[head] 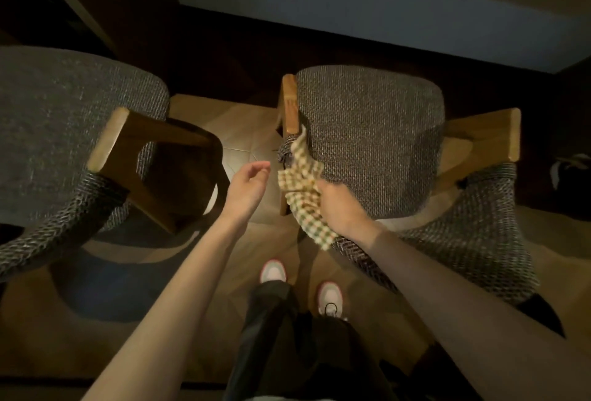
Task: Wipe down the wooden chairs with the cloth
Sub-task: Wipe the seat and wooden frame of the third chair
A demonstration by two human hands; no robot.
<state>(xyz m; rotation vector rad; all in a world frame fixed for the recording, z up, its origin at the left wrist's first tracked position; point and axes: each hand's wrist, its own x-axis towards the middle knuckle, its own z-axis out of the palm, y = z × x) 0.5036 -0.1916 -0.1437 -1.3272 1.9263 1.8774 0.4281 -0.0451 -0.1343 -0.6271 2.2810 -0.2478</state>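
Two grey upholstered chairs with wooden arms stand side by side below me. My right hand [342, 205] grips a green-and-cream checked cloth [300, 183] over the left edge of the right chair [371, 131]. The cloth's upper tip reaches the near end of that chair's left wooden arm [289, 103]. My left hand [248, 184] hovers in the gap between the chairs, fingers loosely curled, holding nothing. The left chair [64, 119] shows its right wooden arm [128, 141].
A tiled floor [243, 144] shows between the chairs. My shoes [273, 271] stand just behind them. The right chair's other wooden arm [483, 135] juts right. A dark table edge [351, 26] runs across the top, close to the chair fronts.
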